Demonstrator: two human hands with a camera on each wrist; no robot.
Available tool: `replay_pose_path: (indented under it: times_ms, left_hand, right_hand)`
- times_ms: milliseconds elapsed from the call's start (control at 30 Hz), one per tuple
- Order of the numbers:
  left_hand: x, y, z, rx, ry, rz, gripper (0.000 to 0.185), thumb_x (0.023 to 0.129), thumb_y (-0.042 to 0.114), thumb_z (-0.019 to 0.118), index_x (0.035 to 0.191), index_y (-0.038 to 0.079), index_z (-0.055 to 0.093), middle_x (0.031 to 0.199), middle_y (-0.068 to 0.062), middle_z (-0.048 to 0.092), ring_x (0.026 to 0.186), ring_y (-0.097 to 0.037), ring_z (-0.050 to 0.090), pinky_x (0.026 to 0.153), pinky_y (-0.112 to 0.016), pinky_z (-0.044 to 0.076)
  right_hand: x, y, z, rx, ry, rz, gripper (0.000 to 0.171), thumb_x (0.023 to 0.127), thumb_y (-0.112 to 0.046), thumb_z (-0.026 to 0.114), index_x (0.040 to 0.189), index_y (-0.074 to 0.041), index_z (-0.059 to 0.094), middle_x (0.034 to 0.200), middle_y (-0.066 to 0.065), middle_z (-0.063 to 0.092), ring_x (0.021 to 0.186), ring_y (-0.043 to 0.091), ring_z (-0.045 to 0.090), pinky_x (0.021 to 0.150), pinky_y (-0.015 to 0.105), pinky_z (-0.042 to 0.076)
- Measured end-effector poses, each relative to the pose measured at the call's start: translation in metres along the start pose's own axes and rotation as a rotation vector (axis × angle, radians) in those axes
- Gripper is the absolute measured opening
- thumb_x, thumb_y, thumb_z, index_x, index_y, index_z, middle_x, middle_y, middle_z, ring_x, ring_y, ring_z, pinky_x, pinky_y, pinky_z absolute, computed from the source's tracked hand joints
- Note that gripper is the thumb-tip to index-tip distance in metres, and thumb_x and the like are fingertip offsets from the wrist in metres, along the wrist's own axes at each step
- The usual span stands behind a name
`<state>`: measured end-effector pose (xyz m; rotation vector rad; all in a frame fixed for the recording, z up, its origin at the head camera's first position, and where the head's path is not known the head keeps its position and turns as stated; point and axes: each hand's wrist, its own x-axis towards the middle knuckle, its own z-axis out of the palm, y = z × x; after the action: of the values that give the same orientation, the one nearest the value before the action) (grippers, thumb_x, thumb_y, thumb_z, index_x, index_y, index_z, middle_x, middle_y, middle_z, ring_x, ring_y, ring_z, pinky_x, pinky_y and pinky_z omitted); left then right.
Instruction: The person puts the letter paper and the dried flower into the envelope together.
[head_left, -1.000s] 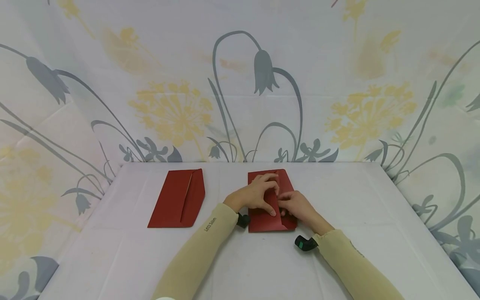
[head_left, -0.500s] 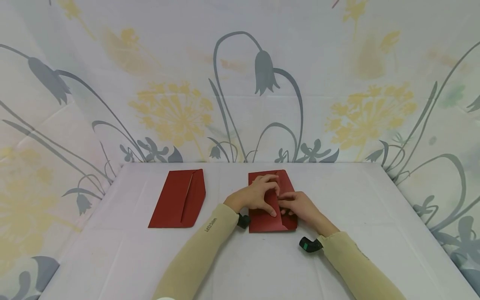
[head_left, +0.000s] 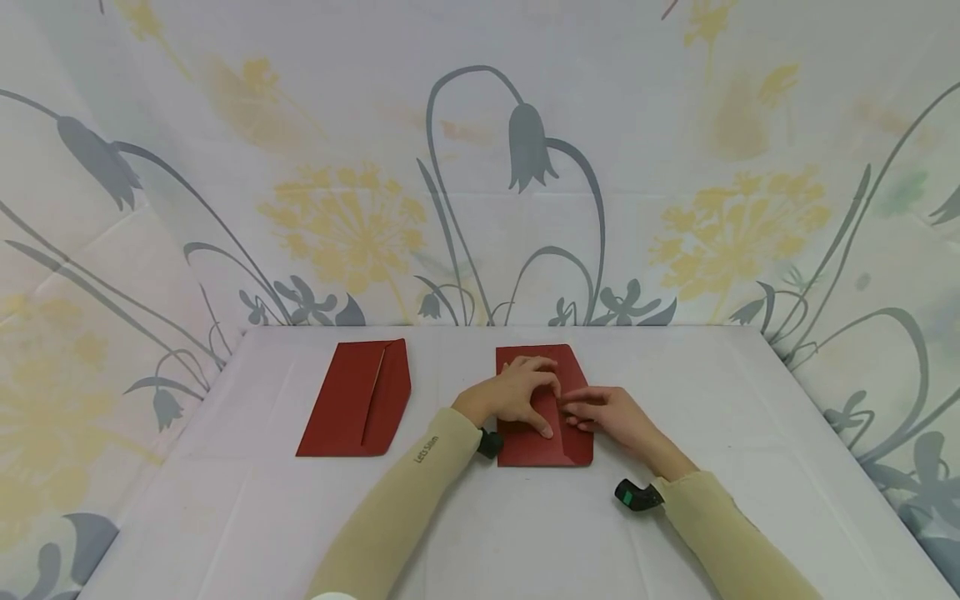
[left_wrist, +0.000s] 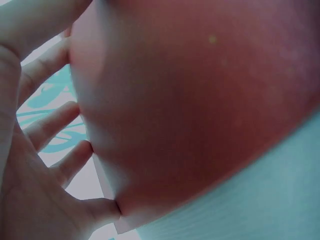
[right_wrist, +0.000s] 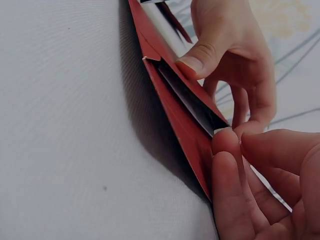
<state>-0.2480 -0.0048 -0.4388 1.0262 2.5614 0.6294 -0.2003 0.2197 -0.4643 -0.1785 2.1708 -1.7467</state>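
A red envelope [head_left: 536, 450] lies on the white-covered table, its flap unfolded to the right. My left hand [head_left: 517, 393] rests over it with fingers spread, the fingertips and thumb touching the paper. At the pocket's open edge, my right hand [head_left: 611, 414] pinches the envelope between thumb and fingers. In the right wrist view, the pocket's mouth [right_wrist: 187, 97] gapes, with a dark inside and a greyish strip showing. The left thumb [right_wrist: 192, 65] presses beside that mouth. Red paper [left_wrist: 200, 120] fills most of the left wrist view.
A second red envelope [head_left: 345, 400] lies to the left on the table, flap unfolded to its right. Behind the table hangs a flower-patterned cloth [head_left: 480, 208]. Black wrist-worn devices [head_left: 637, 496] sit near both sleeve ends.
My right hand and forearm have shifted slightly to the right. The envelope's pocket side, bowed up before, looks flatter in the head view. The left hand has dipped slightly toward me.
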Motion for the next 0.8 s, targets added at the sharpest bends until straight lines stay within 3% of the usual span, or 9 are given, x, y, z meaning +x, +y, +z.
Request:
replay_pose_path:
  times_ms: [367, 567, 800]
  left_hand:
    - [0.0, -0.001, 0.004, 0.049, -0.018, -0.01, 0.054, 0.077, 0.048, 0.084, 0.123, 0.028, 0.065, 0.159, 0.003, 0.03, 0.148, -0.024, 0.017, 0.116, -0.06, 0.016]
    - [-0.001, -0.001, 0.007, 0.049, -0.024, -0.001, 0.055, 0.079, 0.048, 0.083, 0.126, 0.027, 0.065, 0.16, 0.003, 0.029, 0.15, -0.023, 0.014, 0.117, -0.06, 0.012]
    - [-0.002, -0.001, 0.006, 0.061, -0.024, -0.012, 0.055, 0.078, 0.049, 0.083, 0.126, 0.028, 0.064, 0.16, 0.003, 0.029, 0.15, -0.024, 0.013, 0.118, -0.058, 0.013]
  right_hand:
    - [-0.012, 0.005, 0.0, -0.004, 0.029, -0.04, 0.042, 0.097, -0.018, 0.067, 0.132, 0.003, 0.06, 0.124, 0.017, 0.066, 0.1, 0.017, 0.069, 0.086, 0.027, 0.055]
    - [-0.02, 0.008, 0.0, -0.01, 0.04, -0.049, 0.04, 0.097, -0.015, 0.067, 0.132, 0.003, 0.061, 0.119, 0.018, 0.068, 0.101, 0.015, 0.068, 0.087, 0.025, 0.054]
    - [-0.026, 0.008, 0.002, -0.084, 0.043, -0.072, 0.036, 0.095, -0.017, 0.069, 0.128, -0.003, 0.066, 0.12, 0.013, 0.068, 0.107, 0.021, 0.066, 0.087, 0.024, 0.053]
